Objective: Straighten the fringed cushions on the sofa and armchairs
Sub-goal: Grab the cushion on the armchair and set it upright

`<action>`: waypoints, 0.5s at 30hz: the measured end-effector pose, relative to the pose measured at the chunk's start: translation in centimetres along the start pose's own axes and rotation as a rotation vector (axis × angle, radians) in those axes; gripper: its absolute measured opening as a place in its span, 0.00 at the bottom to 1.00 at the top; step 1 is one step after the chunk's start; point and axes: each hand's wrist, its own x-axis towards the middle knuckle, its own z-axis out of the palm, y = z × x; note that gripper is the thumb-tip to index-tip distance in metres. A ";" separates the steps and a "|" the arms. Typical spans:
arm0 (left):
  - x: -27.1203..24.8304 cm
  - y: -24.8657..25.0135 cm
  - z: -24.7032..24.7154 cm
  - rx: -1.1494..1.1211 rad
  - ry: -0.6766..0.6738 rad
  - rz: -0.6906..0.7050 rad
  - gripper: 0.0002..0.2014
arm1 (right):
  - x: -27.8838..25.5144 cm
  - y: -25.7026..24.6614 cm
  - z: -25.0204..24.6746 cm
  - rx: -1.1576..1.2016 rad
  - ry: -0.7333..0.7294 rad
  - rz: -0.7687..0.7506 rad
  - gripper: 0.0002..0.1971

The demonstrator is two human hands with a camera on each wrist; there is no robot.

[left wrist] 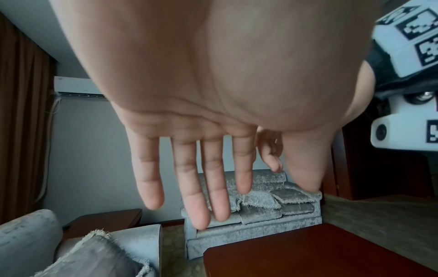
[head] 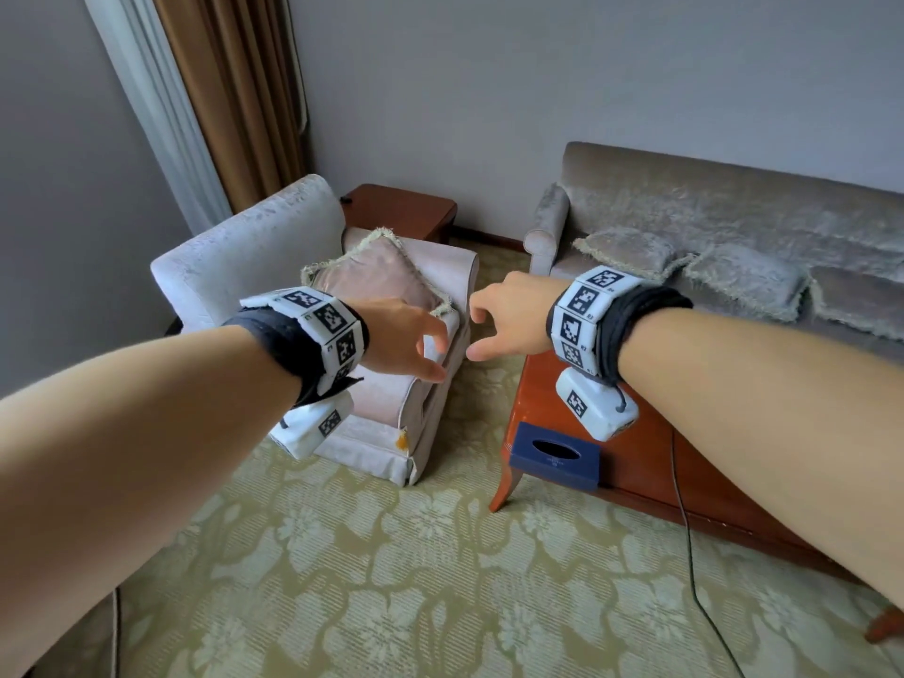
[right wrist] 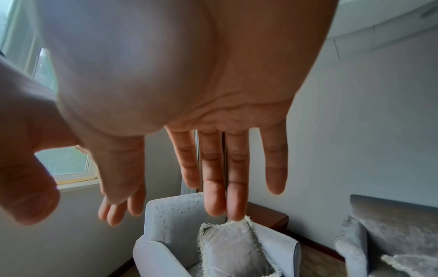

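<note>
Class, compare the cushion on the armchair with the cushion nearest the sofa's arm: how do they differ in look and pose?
The armchair cushion looks pinkish and stands on one corner like a diamond, propped in the seat corner; the sofa cushion is grey, matching its sofa, and leans against the backrest. The armchair cushion sits alone; the sofa cushion has others beside it. Both have pale fringed edges.

Grey walls [head: 538, 90]; brown curtain [head: 235, 90], floral green carpet [head: 391, 579], red-brown wooden table [head: 685, 482]

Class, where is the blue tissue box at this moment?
In the head view, the blue tissue box sits on the near left corner of the wooden coffee table, below the right hand and right of the armchair.
</note>
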 end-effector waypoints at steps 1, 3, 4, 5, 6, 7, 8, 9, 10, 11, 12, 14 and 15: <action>1.2 -1.0 -0.2 -0.010 -0.007 -0.007 0.23 | 1.5 0.3 0.0 0.017 0.001 -0.014 0.28; 3.5 -2.8 -0.4 -0.009 -0.019 -0.017 0.25 | 4.7 1.1 0.2 0.048 -0.001 -0.036 0.29; 4.7 -3.7 -0.6 -0.005 -0.027 -0.026 0.25 | 6.4 1.7 0.3 0.063 -0.008 -0.049 0.29; 6.1 -4.8 -0.8 0.000 -0.033 -0.038 0.26 | 8.2 2.4 0.4 0.070 -0.018 -0.060 0.29; 7.7 -5.9 -1.1 0.005 -0.040 -0.054 0.27 | 10.1 3.3 0.5 0.073 -0.021 -0.070 0.29; 9.3 -7.0 -1.4 0.008 -0.043 -0.070 0.28 | 12.1 4.2 0.7 0.072 -0.019 -0.076 0.29; 11.0 -8.2 -1.7 0.011 -0.046 -0.085 0.28 | 14.4 5.2 0.9 0.077 -0.008 -0.078 0.28; 12.8 -9.3 -2.0 0.011 -0.049 -0.092 0.28 | 16.7 6.3 1.2 0.083 0.000 -0.081 0.28; 14.6 -10.4 -2.3 0.014 -0.053 -0.096 0.28 | 19.0 7.5 1.4 0.088 0.006 -0.089 0.28; 16.4 -11.5 -2.8 0.014 -0.056 -0.099 0.28 | 21.4 8.7 1.6 0.093 0.004 -0.098 0.28; 18.4 -12.7 -3.4 0.012 -0.057 -0.108 0.27 | 24.0 10.0 1.5 0.099 0.000 -0.111 0.28; 22.1 -15.2 -4.8 -0.020 -0.068 -0.142 0.27 | 28.9 12.3 1.0 0.103 -0.017 -0.132 0.28; 23.7 -16.4 -5.4 -0.035 -0.079 -0.155 0.27 | 31.1 13.2 0.7 0.111 -0.028 -0.140 0.28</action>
